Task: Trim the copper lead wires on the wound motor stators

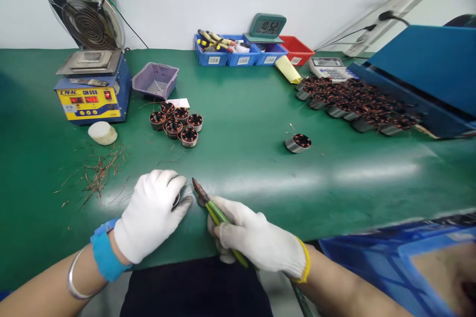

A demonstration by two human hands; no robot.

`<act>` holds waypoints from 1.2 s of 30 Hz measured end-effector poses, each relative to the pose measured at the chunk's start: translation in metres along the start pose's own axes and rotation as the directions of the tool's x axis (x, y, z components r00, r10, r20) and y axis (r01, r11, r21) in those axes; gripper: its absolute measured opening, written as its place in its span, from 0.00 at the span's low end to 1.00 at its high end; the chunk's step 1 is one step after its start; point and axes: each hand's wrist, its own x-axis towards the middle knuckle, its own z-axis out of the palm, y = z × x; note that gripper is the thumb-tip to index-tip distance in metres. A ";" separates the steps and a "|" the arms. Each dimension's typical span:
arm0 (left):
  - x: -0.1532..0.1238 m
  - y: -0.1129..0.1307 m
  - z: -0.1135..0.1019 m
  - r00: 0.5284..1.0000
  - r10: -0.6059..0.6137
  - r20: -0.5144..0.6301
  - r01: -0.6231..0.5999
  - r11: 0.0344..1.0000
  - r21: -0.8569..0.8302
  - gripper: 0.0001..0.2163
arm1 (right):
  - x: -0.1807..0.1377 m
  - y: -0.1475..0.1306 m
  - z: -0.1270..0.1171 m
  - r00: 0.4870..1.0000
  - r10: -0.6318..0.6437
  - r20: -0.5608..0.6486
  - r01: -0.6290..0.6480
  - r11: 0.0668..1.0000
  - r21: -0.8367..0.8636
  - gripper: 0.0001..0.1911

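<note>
My left hand [150, 213], in a white glove, is curled over a small wound coil [176, 201] pressed against the green mat [241, 168]; the coil is mostly hidden under the fingers. My right hand [256, 240], also gloved, grips green-handled side cutters [210, 205] whose jaws point toward the left hand's fingertips and sit just beside them. A single copper-wound coil [298, 142] lies alone in the middle of the mat. A cluster of several coils [176, 123] stands farther back on the left.
A solder pot unit with a fan [91, 84] sits at the back left, a white puck [102, 132] and cut copper wire scraps [98, 171] before it. A purple tray [155, 79], blue bins [238, 52], clock [267, 26], calculator [329, 67], many coils [357, 101] and blue crates [405, 252] surround.
</note>
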 end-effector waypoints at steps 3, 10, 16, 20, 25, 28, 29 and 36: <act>0.001 0.001 0.009 0.999 0.038 0.028 -0.035 0.994 -0.106 0.09 | -0.002 -0.001 0.000 1.000 0.013 -0.003 -0.013 1.000 0.023 0.09; 0.001 0.000 0.014 0.999 0.047 -0.018 -0.050 0.984 -0.169 0.08 | -0.010 -0.001 -0.006 0.997 0.058 0.042 -0.063 0.992 0.108 0.15; 0.001 0.001 0.015 0.999 0.052 -0.009 -0.053 0.985 -0.166 0.09 | -0.010 -0.002 -0.004 0.996 0.091 0.016 -0.092 0.994 0.059 0.15; 0.001 0.001 0.014 0.998 0.054 -0.015 -0.055 0.985 -0.163 0.09 | -0.009 -0.004 -0.002 0.995 0.101 0.015 -0.102 0.995 0.013 0.15; 0.001 0.000 0.014 0.998 0.056 0.002 -0.055 0.987 -0.151 0.08 | -0.011 -0.008 0.000 0.995 0.102 -0.002 -0.102 0.994 -0.037 0.12; 0.002 0.002 0.016 0.998 0.061 -0.010 -0.062 0.988 -0.138 0.09 | -0.012 -0.009 0.002 0.994 0.109 -0.015 -0.110 0.991 -0.079 0.09; 0.003 0.003 0.017 0.998 0.063 -0.013 -0.065 0.989 -0.131 0.09 | -0.012 -0.009 0.002 0.994 0.110 -0.025 -0.112 0.989 -0.097 0.09; -0.003 -0.021 -0.019 0.932 0.346 0.107 -0.284 0.881 -0.377 0.05 | -0.011 0.002 -0.006 0.995 0.033 -0.097 -0.032 0.999 0.010 0.11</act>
